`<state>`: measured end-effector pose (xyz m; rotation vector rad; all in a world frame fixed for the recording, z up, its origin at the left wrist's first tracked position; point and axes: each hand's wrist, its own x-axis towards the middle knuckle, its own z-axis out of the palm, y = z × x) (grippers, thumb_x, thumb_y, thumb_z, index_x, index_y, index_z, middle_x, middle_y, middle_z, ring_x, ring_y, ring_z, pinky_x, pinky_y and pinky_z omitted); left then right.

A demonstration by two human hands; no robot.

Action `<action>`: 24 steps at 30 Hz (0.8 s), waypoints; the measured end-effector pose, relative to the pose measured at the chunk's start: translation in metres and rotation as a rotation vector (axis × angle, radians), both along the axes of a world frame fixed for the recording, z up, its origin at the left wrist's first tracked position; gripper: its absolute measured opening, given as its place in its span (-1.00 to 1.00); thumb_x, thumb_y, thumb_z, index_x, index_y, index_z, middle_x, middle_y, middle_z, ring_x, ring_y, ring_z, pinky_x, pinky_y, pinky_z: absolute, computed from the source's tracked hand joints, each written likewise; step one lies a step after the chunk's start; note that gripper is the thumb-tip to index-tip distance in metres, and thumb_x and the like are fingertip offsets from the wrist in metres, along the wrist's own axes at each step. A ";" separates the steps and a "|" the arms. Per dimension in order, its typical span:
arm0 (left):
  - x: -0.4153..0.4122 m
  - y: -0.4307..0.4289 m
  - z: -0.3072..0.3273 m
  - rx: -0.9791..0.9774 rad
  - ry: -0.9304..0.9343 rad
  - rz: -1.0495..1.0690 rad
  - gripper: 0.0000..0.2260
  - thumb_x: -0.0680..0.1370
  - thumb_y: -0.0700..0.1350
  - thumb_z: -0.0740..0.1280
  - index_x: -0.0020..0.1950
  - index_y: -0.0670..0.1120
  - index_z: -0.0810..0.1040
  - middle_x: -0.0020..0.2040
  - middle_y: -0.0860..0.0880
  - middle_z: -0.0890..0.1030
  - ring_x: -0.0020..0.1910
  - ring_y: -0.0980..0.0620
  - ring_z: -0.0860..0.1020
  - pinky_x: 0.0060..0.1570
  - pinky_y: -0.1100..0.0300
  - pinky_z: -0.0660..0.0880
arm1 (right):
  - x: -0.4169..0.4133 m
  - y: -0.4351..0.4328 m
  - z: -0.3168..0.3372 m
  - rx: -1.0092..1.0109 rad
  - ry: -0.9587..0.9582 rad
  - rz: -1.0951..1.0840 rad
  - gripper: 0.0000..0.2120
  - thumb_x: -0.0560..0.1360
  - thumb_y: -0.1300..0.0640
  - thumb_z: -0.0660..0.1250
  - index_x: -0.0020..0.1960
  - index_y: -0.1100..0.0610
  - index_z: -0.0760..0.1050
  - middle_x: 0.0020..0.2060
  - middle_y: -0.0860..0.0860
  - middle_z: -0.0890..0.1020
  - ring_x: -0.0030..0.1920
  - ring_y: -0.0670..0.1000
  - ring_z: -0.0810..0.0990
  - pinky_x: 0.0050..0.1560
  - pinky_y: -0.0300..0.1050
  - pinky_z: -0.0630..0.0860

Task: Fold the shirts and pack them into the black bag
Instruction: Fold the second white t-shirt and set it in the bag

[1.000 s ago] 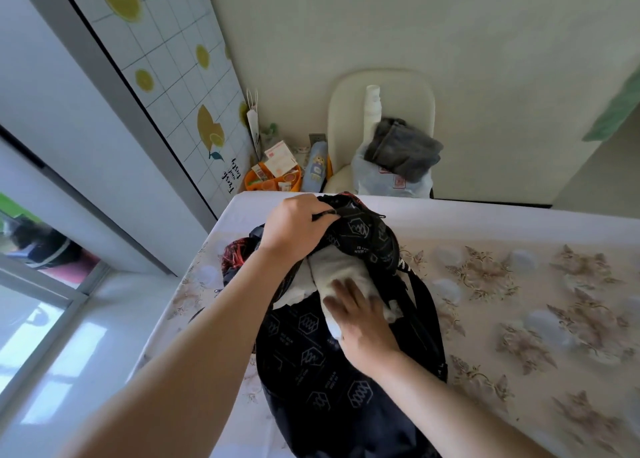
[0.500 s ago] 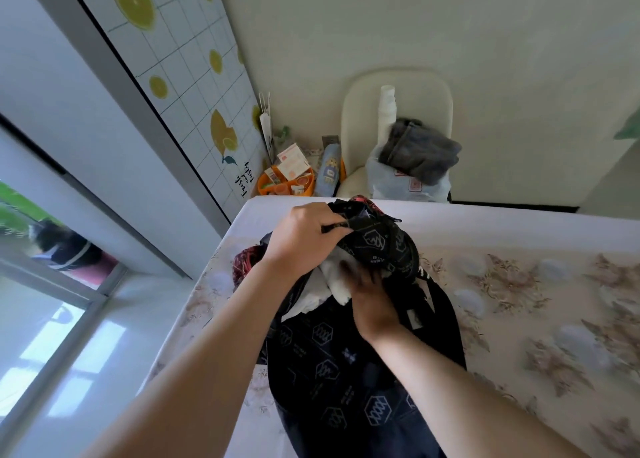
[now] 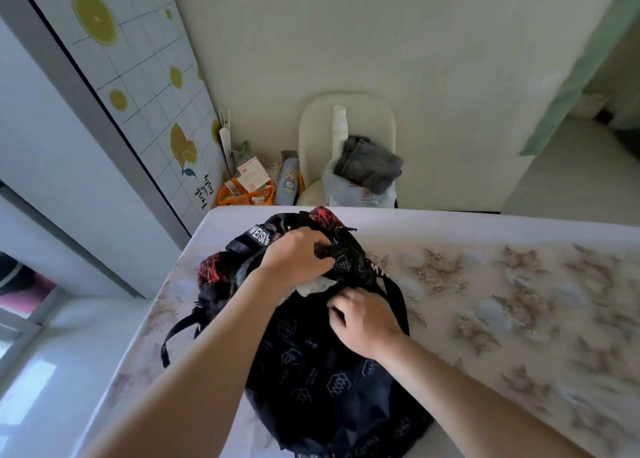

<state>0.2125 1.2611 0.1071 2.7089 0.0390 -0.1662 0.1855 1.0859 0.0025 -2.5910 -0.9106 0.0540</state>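
The left hand (image 3: pixel 298 258) has its grip clenched on the far lip of the black patterned fabric bag (image 3: pixel 311 371), which lies lengthwise toward the person on the floral-clothed counter (image 3: pixel 485 284). The white folded shirt (image 3: pixel 317 287) sits in the bag's mouth between both hands. The right hand (image 3: pixel 367 322), nearer, curls its grip onto the near lip.

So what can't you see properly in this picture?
Head view:
- White shirt: mostly hidden inside the black bag and under the left hand.
- Right hand: fingertips curled under, so what they pinch is hidden.
- Bag's near end: cut off by the bottom edge.
- Packet labels in the orange basket: too small to read.
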 end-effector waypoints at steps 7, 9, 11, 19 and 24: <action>-0.015 -0.114 -0.002 -0.147 0.010 -0.148 -0.74 0.51 0.15 0.29 0.16 0.15 0.58 0.14 0.13 0.54 0.19 0.05 0.49 0.21 0.04 0.47 | -0.019 -0.141 0.051 -0.070 0.133 -0.259 -0.70 0.62 -0.04 0.13 0.20 -0.04 0.58 0.07 -0.12 0.63 0.00 -0.06 0.61 0.02 -0.07 0.58; -0.018 -0.165 -0.003 -0.218 0.116 -0.207 -0.79 0.51 0.15 0.28 0.09 0.17 0.58 0.09 0.15 0.58 0.10 0.07 0.55 0.16 0.05 0.51 | -0.024 -0.193 0.056 -0.083 0.181 -0.315 -0.70 0.64 -0.03 0.15 0.28 -0.02 0.55 0.18 -0.10 0.61 0.12 -0.04 0.60 0.12 -0.08 0.54; -0.024 -0.223 -0.005 -0.244 0.188 -0.268 -0.79 0.52 0.16 0.28 0.10 0.18 0.58 0.08 0.18 0.58 0.07 0.10 0.56 0.10 0.12 0.52 | -0.030 -0.249 0.057 -0.088 0.220 -0.396 -0.69 0.64 -0.02 0.16 0.30 -0.04 0.54 0.21 -0.10 0.58 0.18 -0.03 0.57 0.16 -0.09 0.50; -0.047 -0.506 -0.038 -0.267 0.288 -0.465 -0.83 0.51 0.14 0.27 0.05 0.22 0.59 0.05 0.20 0.60 0.01 0.07 0.59 0.10 0.09 0.55 | -0.080 -0.521 0.032 -0.118 0.381 -0.718 -0.69 0.58 0.01 0.18 0.27 -0.06 0.54 0.21 -0.08 0.62 0.21 0.00 0.58 0.20 -0.07 0.51; -0.078 -0.700 -0.059 -0.265 0.327 -0.641 -0.80 0.55 0.07 0.30 0.14 0.12 0.60 0.11 0.15 0.62 0.04 0.06 0.59 0.01 0.28 0.42 | -0.143 -0.712 0.013 -0.047 0.464 -0.969 -0.73 0.56 0.07 0.25 0.21 0.00 0.59 0.16 -0.02 0.67 0.19 0.04 0.62 0.20 -0.08 0.52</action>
